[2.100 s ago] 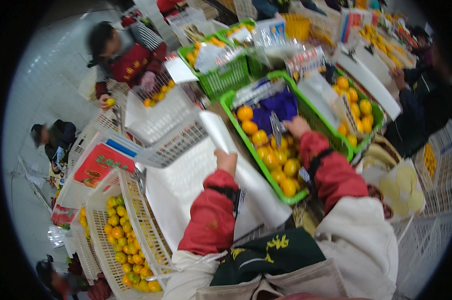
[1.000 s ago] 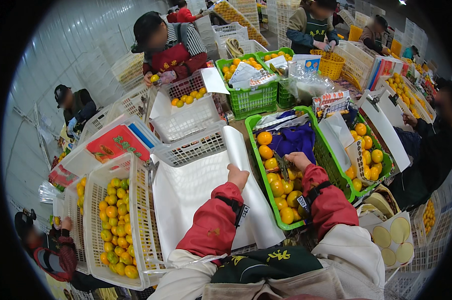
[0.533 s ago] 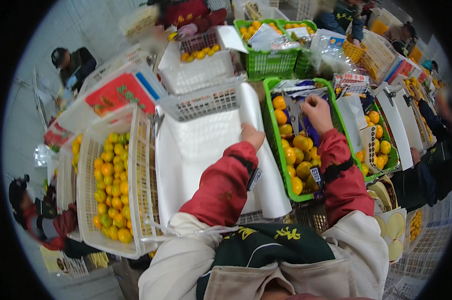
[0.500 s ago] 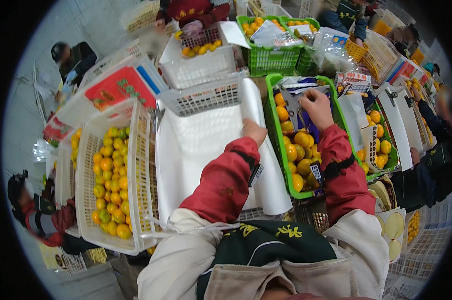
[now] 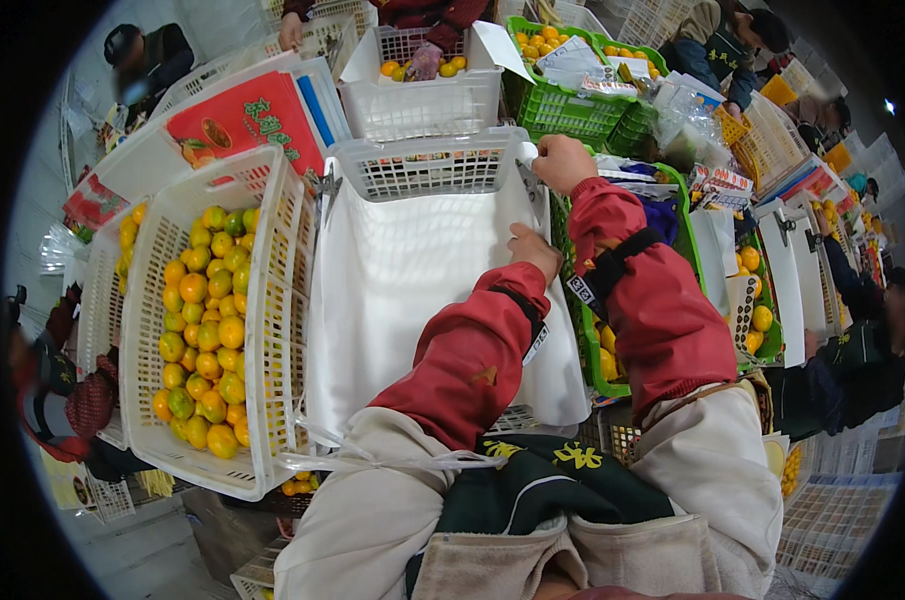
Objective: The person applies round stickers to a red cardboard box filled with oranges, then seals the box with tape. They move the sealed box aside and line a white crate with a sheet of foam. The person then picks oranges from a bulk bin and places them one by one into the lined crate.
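A white plastic basket [image 5: 428, 165] stands in front of me, lined with a smooth white sheet [image 5: 403, 260] that hangs over its right side. My left hand [image 5: 536, 252] is closed on the sheet at that right wall, thumb toward the inside. At the basket's far right corner, my right hand [image 5: 565, 163] has its fingers pinched together against the rim; what is between them is hidden. A grey metal clip [image 5: 330, 187] sits on the basket's far left corner. Right of the basket, partly under my right arm, is a green crate [image 5: 685, 215] with orange citrus fruit.
A white crate [image 5: 273, 230] full of orange and greenish citrus fruit [image 5: 208, 335] is tilted at the left. Behind it lie red printed boards [image 5: 243, 125]. Beyond are a white basket [image 5: 423, 100] with fruit and green crates [image 5: 573, 105]. Several people work around me.
My right hand has moved from above the green crate, up and left, to the basket's far right corner. My left hand has shifted slightly right along the sheet.
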`<state>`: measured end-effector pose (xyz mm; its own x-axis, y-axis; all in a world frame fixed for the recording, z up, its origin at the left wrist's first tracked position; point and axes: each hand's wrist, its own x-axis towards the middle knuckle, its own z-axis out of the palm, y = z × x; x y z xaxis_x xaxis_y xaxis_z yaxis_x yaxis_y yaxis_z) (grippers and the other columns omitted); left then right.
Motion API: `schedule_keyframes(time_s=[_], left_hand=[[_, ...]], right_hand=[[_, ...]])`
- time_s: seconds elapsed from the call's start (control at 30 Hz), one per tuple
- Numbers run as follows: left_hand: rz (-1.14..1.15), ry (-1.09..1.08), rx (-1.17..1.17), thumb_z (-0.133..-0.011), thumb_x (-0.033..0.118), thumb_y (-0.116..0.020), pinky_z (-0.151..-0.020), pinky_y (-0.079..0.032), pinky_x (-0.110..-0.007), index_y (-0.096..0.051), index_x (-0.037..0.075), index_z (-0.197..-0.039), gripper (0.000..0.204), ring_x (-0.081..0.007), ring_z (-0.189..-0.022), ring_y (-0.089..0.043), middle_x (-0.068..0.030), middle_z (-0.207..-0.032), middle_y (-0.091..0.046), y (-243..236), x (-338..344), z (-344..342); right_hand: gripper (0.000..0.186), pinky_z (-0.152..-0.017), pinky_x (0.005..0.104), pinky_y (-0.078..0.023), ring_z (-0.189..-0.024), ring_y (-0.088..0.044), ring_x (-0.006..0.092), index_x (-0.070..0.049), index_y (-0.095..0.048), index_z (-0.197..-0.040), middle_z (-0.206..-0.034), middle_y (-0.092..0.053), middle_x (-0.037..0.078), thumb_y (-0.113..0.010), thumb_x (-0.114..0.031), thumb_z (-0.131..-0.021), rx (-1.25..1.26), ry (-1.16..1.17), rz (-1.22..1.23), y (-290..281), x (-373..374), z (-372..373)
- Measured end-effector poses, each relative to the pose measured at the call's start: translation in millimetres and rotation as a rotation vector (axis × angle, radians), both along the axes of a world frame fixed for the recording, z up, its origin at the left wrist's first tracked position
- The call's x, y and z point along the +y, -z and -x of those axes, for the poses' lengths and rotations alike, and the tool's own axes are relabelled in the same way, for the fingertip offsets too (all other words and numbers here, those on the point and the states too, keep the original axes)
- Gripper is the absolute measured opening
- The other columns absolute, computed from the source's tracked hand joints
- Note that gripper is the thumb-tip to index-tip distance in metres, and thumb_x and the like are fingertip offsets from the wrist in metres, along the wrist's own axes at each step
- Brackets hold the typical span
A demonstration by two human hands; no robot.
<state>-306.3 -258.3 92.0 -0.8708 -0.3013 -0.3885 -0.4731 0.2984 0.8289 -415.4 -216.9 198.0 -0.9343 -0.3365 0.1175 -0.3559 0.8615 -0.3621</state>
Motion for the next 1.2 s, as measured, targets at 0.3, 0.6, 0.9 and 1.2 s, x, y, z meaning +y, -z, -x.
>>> schedule_keyframes(time_s=[0.3,0.6,0.9,1.2], left_hand=[[-0.081,-0.025,-0.044,-0.074,0.008,-0.072,-0.098,-0.047,-0.050,-0.025,-0.001,-0.130,0.074,-0.0492,-0.115,-0.054,-0.0300,-0.133,-0.042,-0.3,1.2,1.5],[-0.004,-0.025,-0.024,-0.077,0.022,-0.076,-0.104,-0.043,-0.048,-0.013,-0.002,-0.149,0.099,-0.0458,-0.123,-0.050,-0.0312,-0.141,-0.038,10.4,6.1,3.6],[-0.160,0.035,-0.023,-0.074,0.051,-0.071,-0.113,-0.031,-0.045,-0.009,-0.009,-0.149,0.114,-0.0474,-0.131,-0.042,-0.0359,-0.142,-0.038,23.8,7.0,-1.8],[-0.132,1.146,0.184,-0.090,0.042,-0.059,-0.097,-0.047,-0.035,-0.051,-0.003,-0.134,0.064,-0.0301,-0.113,-0.061,-0.0223,-0.123,-0.063,-94.3,-184.2,-135.9]], right_hand=[[0.039,-0.075,0.0385,-0.055,-0.078,-0.071,0.0296,0.000,-0.073,-0.092,-0.086,-0.072,0.018,-0.073,-0.035,-0.075,-0.161,0.013,0.169,19.0,5.1,36.7],[0.031,-0.062,0.0269,-0.047,-0.074,-0.059,0.0133,-0.004,-0.061,-0.110,-0.094,-0.061,0.002,-0.067,-0.026,-0.089,-0.587,-0.005,0.780,50.3,93.6,-58.7],[0.062,-0.099,0.0313,-0.041,-0.118,-0.052,0.0215,0.003,-0.034,-0.144,-0.133,-0.052,0.012,-0.056,-0.002,-0.086,-0.680,-0.267,0.743,91.8,96.8,-170.0],[0.058,-0.098,0.0311,-0.042,-0.114,-0.055,0.0218,0.002,-0.038,-0.140,-0.128,-0.054,0.014,-0.061,-0.001,-0.088,-0.534,-0.156,0.686,120.8,101.9,-170.3]])
